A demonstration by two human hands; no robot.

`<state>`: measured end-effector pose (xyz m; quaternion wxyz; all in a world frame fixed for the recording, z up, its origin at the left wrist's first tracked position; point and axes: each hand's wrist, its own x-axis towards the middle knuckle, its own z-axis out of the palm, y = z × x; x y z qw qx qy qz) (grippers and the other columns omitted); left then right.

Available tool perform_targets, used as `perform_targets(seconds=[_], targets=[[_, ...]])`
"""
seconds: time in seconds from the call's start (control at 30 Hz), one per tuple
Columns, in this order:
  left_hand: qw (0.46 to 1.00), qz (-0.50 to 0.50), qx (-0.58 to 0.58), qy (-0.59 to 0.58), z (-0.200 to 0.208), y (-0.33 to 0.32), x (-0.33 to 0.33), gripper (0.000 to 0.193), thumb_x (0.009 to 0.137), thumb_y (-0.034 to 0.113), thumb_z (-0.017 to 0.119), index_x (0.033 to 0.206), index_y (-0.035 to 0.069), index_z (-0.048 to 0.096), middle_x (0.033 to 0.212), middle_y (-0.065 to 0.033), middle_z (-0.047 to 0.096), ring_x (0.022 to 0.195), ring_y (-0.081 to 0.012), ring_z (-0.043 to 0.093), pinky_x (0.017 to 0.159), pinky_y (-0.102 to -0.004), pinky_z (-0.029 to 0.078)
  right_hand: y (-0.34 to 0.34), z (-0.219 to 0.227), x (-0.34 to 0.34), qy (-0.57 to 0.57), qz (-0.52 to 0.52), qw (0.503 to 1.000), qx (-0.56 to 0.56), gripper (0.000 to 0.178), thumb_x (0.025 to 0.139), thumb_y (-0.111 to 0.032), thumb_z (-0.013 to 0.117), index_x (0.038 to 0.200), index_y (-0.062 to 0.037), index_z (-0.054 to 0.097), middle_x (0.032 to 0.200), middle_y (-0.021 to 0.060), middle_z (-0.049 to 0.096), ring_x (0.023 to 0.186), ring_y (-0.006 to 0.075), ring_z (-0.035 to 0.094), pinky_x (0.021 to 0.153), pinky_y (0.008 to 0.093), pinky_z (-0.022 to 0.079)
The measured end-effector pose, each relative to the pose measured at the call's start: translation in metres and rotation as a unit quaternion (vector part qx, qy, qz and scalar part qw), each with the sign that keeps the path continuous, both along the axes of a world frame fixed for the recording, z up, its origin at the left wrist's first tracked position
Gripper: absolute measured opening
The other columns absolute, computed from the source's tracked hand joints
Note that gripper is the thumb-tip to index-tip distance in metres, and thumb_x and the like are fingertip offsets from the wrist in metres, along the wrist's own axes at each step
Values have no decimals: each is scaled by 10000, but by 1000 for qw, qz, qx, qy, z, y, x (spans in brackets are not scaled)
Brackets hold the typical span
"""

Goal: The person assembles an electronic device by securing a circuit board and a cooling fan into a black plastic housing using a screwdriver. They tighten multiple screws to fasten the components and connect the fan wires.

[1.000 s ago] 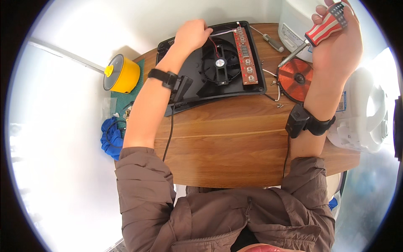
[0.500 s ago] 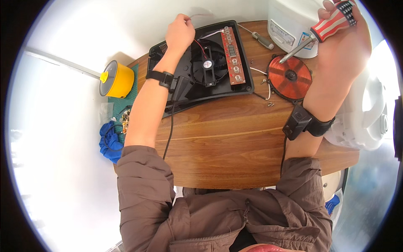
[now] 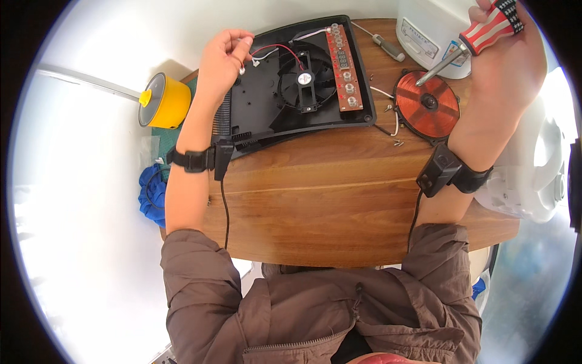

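Observation:
My left hand point(image 3: 219, 65) is pinched on a thin red wire point(image 3: 274, 45) that runs to the fan point(image 3: 305, 79); a small pale end shows below the fingers. The fan sits inside a black plastic housing point(image 3: 254, 112), and a red circuit board point(image 3: 344, 73) with a display and round buttons lies along its right side. Near my left fingers, a white connector point(image 3: 256, 62) rests over the housing. My right hand point(image 3: 508, 70) grips a screwdriver point(image 3: 490, 30) with a red, white and dark starred handle. Its tip points at the copper coil disc point(image 3: 439, 115).
A second screwdriver point(image 3: 388, 47) lies behind the coil, and loose screws point(image 3: 398, 143) are beside it. A white appliance point(image 3: 418, 36) stands at the back right, a larger white one point(image 3: 524, 164) at right. A yellow pot point(image 3: 173, 100) and blue cloth point(image 3: 151, 194) are at left.
My left hand has moved left and slightly nearer with the wire, uncovering the white connector. In the view, the housing and coil have shifted slightly up and right. My right hand still holds the screwdriver.

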<state>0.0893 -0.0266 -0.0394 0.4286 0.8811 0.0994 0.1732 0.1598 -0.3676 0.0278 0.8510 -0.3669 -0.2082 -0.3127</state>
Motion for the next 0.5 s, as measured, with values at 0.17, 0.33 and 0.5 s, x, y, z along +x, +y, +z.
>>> perform_targets(seconds=[0.17,0.33,0.5], targets=[[997,-18,58,41,-8,-13,-42,157,987,112,677,1129,52,705,811,21,651,778,-81,601,702,-247,486,13,-11,9,-4,-20,999,-41,455,1019,-253,612,1364,40,556,1046,111,616,811,119,609,647,215,531],[987,-78,139,37,-22,-9,-71,169,900,23,731,1063,54,699,827,-16,615,772,-115,586,707,-258,492,22,-5,-1,43,-6,996,-76,440,1030,-254,596,1357,38,564,1059,122,614,817,140,599,650,236,516],[983,-111,145,11,-35,5,-84,148,879,-13,715,1017,22,673,915,-63,617,813,-174,618,725,-298,509,-1,-5,36,138,67,983,-103,342,1064,-90,463,1321,127,522,1226,283,605,992,319,640,774,370,547]])
